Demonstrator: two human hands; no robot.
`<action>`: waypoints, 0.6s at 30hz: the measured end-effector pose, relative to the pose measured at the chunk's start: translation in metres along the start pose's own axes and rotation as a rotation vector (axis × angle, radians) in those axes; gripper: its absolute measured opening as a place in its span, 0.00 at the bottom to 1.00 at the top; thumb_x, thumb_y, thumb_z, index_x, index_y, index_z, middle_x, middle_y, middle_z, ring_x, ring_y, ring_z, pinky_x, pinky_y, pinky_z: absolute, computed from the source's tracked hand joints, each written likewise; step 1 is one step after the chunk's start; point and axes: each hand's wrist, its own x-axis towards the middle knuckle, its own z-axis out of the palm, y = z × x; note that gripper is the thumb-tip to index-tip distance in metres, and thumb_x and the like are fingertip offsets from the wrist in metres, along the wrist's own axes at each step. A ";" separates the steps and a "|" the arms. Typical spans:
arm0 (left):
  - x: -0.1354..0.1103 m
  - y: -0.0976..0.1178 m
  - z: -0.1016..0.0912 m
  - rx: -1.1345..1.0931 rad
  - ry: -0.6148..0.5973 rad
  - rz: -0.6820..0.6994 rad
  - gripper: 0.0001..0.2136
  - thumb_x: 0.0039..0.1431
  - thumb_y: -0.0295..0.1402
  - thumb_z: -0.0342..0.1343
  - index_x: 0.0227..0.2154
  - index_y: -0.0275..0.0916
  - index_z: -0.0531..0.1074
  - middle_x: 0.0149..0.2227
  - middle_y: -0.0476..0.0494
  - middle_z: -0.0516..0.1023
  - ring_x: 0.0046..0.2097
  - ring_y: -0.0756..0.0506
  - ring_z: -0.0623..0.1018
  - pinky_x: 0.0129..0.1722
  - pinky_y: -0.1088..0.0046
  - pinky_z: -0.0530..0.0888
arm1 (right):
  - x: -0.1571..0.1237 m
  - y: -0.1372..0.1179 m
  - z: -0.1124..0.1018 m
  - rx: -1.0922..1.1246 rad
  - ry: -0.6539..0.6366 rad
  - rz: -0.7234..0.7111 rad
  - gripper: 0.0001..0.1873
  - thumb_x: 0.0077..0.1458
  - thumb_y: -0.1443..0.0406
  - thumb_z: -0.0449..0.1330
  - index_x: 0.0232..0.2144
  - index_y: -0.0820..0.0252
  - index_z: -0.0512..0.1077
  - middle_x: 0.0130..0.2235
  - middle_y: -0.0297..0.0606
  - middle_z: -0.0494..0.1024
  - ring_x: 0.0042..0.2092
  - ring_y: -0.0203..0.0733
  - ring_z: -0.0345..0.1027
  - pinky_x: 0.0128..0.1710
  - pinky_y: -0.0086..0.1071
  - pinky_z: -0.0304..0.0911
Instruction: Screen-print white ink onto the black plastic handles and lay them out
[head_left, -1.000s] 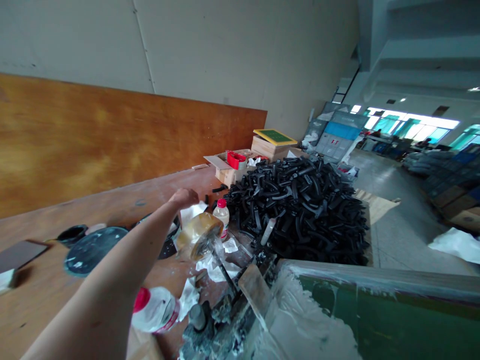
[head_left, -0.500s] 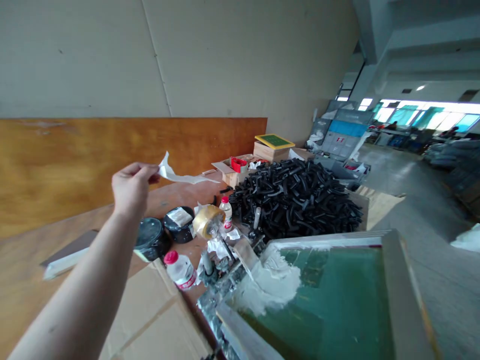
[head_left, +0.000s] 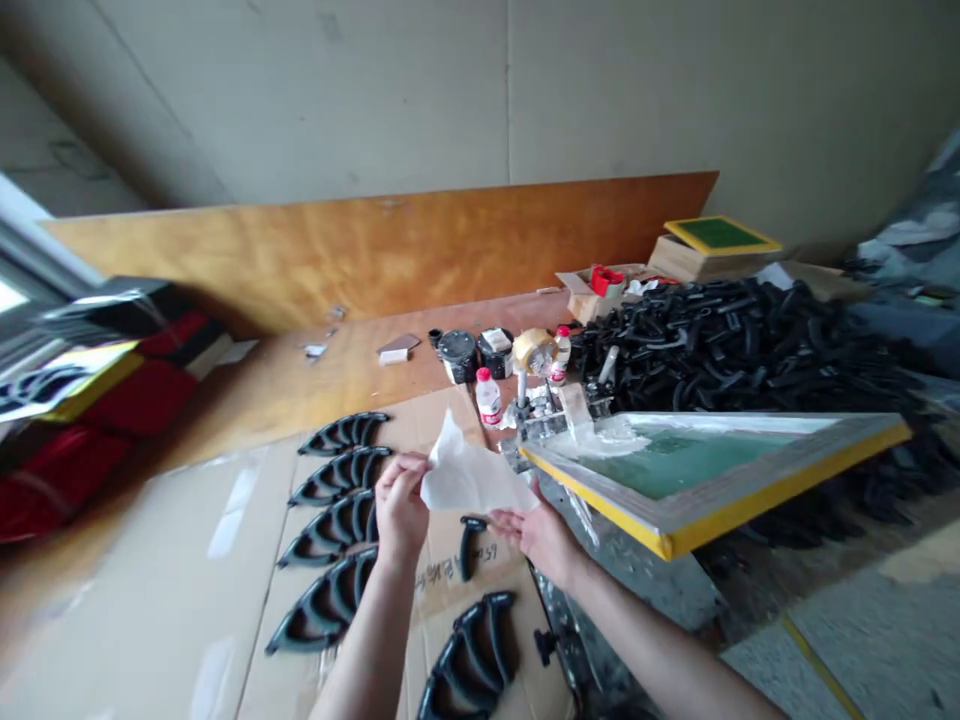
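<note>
A thin, whitish sheet (head_left: 474,474), like paper or tissue, is stretched between my two hands above the cardboard. My left hand (head_left: 403,503) pinches its left edge. The right corner lies between the thumb and stretched fingers of my right hand (head_left: 544,535). Below, a single curved black plastic piece (head_left: 470,545) lies on the cardboard (head_left: 427,640). Rows of similar black curved pieces (head_left: 330,510) lie to the left, partly hidden by my left forearm. Another group of them (head_left: 472,660) is nearer me, between my forearms.
To the right, a screen-printing frame (head_left: 750,520) is raised at a tilt, with pale paste on its mesh. Behind it is a big heap of black pieces (head_left: 750,350). Two bottles, including one with a red cap (head_left: 488,398), dark tubs (head_left: 457,352) and a tape roll (head_left: 534,352) stand farther back.
My view has swung left and down to the cardboard. The white sheet, earlier held out by my left hand alone, is now nearer, with my right hand at its other side.
</note>
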 end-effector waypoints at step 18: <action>-0.091 -0.052 0.030 0.344 -0.708 0.016 0.12 0.60 0.41 0.55 0.44 0.48 0.75 0.35 0.45 0.80 0.38 0.42 0.79 0.43 0.67 0.72 | 0.001 0.014 -0.021 0.081 0.082 0.170 0.22 0.42 0.55 0.70 0.37 0.64 0.76 0.32 0.43 0.81 0.38 0.49 0.75 0.37 0.37 0.68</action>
